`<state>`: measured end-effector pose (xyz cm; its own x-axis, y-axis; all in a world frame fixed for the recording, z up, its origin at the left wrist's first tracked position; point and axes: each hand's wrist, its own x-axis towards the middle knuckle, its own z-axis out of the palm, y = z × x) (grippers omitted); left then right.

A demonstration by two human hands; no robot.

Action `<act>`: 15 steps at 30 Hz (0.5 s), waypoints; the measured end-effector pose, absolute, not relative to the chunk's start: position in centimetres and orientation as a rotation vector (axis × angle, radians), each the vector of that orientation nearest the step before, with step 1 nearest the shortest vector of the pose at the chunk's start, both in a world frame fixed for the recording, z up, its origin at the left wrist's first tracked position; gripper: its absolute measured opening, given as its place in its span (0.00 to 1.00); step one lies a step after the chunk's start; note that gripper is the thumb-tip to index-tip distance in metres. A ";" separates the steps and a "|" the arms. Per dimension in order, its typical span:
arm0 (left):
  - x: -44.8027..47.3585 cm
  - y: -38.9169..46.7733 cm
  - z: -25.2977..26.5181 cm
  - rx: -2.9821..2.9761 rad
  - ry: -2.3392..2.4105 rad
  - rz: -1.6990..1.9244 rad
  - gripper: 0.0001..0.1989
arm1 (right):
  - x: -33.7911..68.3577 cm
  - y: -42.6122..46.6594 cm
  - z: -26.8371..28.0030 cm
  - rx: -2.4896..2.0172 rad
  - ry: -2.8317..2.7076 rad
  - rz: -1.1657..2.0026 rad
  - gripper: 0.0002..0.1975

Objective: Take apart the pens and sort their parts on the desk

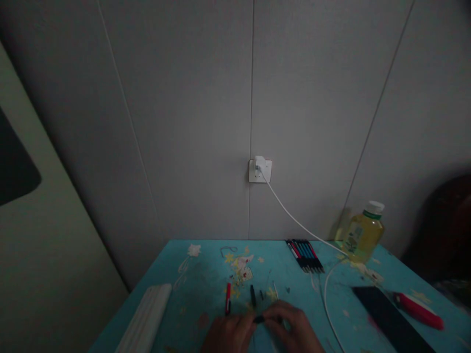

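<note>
head view: black piece (259, 319) sits between left grip (230, 333) and right grip (292, 324).

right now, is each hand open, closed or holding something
Left hand: curled at a small black piece; grip cannot be told.
Right hand: closed, holding the small black piece.

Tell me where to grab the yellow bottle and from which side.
Grip the yellow bottle around its broad body, below the green-ringed neck, probably from the front right: it stands upright near the wall, with the white cable passing its lower left.
</note>
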<state>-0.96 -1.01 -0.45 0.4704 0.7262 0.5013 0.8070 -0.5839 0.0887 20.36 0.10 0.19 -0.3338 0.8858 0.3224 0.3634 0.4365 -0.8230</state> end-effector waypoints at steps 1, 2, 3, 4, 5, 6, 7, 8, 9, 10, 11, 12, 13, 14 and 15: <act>-1.0 -1.0 -0.5 -2.559 -1.356 -0.750 0.09 | 20.3 0.1 0.2 -1.040 -1.889 0.833 0.11; -1.0 -1.0 -0.5 -2.570 -1.361 -0.749 0.09 | 20.3 0.1 0.2 -1.031 -1.886 0.835 0.11; -1.0 -1.0 -0.5 -2.591 -1.357 -0.744 0.09 | 20.3 0.0 0.2 -1.029 -1.884 0.834 0.12; -1.0 -1.0 -0.6 -2.615 -1.343 -0.738 0.09 | 20.2 0.0 0.3 -1.032 -1.883 0.828 0.12; -1.0 -0.9 -0.6 -2.628 -1.334 -0.732 0.09 | 20.1 -0.1 0.4 -1.034 -1.883 0.818 0.13; -1.0 -0.9 -0.7 -2.630 -1.335 -0.727 0.09 | 20.1 -0.1 0.5 -1.035 -1.887 0.807 0.13; -1.0 -0.9 -0.7 -2.625 -1.340 -0.723 0.09 | 20.0 -0.2 0.7 -1.034 -1.893 0.795 0.14; -1.0 -0.9 -0.7 -2.613 -1.344 -0.724 0.10 | 19.9 -0.3 0.8 -1.026 -1.898 0.779 0.14; -1.1 -0.9 -0.8 -2.602 -1.349 -0.729 0.10 | 19.9 -0.4 1.0 -1.016 -1.902 0.762 0.14; -1.1 -0.9 -0.8 -2.595 -1.352 -0.735 0.11 | 19.9 -0.5 1.3 -1.011 -1.906 0.747 0.14; -1.2 -0.9 -0.8 -2.597 -1.352 -0.742 0.11 | 20.0 -0.5 1.5 -1.009 -1.905 0.727 0.14; -1.2 -0.9 -0.8 -2.604 -1.354 -0.747 0.11 | 20.2 -0.5 1.8 -1.010 -1.902 0.706 0.13; -1.3 -0.9 -0.8 -2.610 -1.366 -0.749 0.12 | 20.6 -0.4 2.0 -1.021 -1.898 0.684 0.13; -1.3 -0.9 -0.8 -2.617 -1.384 -0.751 0.12 | 21.1 -0.3 2.3 -1.041 -1.893 0.658 0.13; -1.4 -0.9 -0.7 -2.629 -1.403 -0.753 0.12 | 21.7 0.0 2.5 -1.072 -1.883 0.628 0.14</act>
